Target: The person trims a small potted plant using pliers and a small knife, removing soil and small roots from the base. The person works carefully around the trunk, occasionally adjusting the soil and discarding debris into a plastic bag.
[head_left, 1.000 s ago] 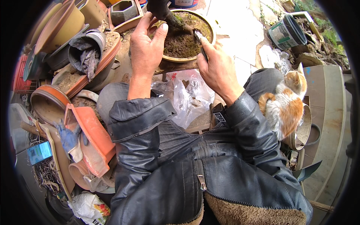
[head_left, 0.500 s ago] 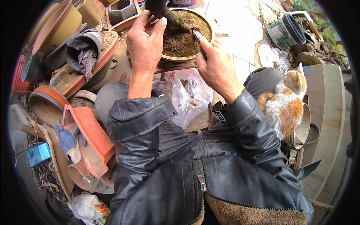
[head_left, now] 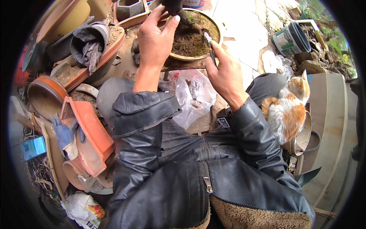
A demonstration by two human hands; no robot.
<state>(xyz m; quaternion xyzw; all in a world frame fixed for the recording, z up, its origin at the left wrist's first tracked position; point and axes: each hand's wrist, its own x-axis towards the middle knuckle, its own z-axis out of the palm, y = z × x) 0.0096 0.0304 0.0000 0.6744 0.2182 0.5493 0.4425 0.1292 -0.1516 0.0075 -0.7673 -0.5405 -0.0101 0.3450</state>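
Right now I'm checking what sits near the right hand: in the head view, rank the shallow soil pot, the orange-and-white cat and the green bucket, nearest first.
From the right hand:
1. Shallow soil pot, just ahead to its left, under the tool tip.
2. Orange-and-white cat, to its right, beside the knee.
3. Green bucket, up at the far right; only slightly farther than the cat.

shallow bowl of soil [head_left: 192, 42] sitting ahead, between left hand [head_left: 154, 40] and right hand [head_left: 225, 72]; plastic bag [head_left: 192, 95] lying below it; cat [head_left: 288, 110] sitting right; stacked pots [head_left: 76, 49] lying left.
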